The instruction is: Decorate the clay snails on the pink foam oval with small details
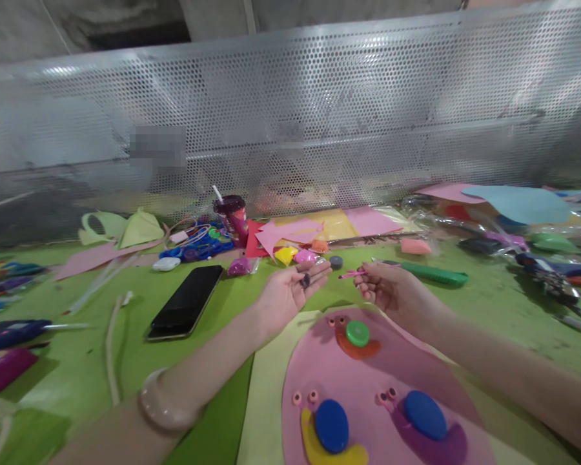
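Note:
My left hand [290, 290] is turned palm up with its fingers stretched out. A small dark ball [305, 280], which looks like modelling clay, rests in it by the thumb. My right hand [392, 290] pinches a thin pink stick [350, 274] that points left, its tip dark. Below both hands lies a pink rounded sheet [363, 387] bearing three clay snails: one orange with a green cap [357, 334], one yellow with a blue cap [332, 426], one purple with a blue cap [425, 414]. Each has two small pink eyes on stalks. A grey clay disc [336, 262] sits just beyond my fingers.
A black phone [186, 302] lies left of my left hand. A green cutter [433, 272] is beyond my right hand. Bagged clay [242, 266], a cup with a straw [232, 218] and coloured sheets line the back, before a perforated metal panel [319, 116]. Glue guns lie at both sides.

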`<action>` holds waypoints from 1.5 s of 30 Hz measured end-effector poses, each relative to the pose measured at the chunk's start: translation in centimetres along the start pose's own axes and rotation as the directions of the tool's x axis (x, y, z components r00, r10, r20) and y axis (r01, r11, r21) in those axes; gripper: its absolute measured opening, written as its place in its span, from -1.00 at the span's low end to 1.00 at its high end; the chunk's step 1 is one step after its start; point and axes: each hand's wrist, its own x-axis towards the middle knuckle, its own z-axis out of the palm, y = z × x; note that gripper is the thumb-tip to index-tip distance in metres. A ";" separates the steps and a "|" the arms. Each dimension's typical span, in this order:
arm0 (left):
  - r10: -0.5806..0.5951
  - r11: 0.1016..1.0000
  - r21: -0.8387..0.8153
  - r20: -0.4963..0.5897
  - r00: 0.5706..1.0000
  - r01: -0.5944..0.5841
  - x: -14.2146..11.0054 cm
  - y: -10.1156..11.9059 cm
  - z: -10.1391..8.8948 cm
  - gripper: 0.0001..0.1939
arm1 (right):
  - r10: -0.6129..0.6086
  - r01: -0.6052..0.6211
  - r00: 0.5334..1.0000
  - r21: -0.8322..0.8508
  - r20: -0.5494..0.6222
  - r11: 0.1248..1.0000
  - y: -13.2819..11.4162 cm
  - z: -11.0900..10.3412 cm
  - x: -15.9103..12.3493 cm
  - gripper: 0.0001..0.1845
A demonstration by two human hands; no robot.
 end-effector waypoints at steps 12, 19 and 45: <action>0.061 0.971 0.224 0.119 0.991 -0.086 -0.1 -0.5 -0.5 -0.85 | -0.031 0.031 0.999 0.029 0.013 0.999 0.0 0.6 -0.4 -0.81; 0.120 0.852 0.495 0.132 0.984 -0.170 -0.3 -0.9 -0.9 -0.82 | -0.079 0.079 0.995 0.000 0.063 0.997 0.4 0.5 -0.7 -0.80; 0.260 -0.271 0.902 0.405 0.877 -0.336 0.9 -0.1 -3.0 -0.77 | -0.217 0.164 0.975 -0.484 -0.055 0.859 0.5 0.4 -0.2 -0.70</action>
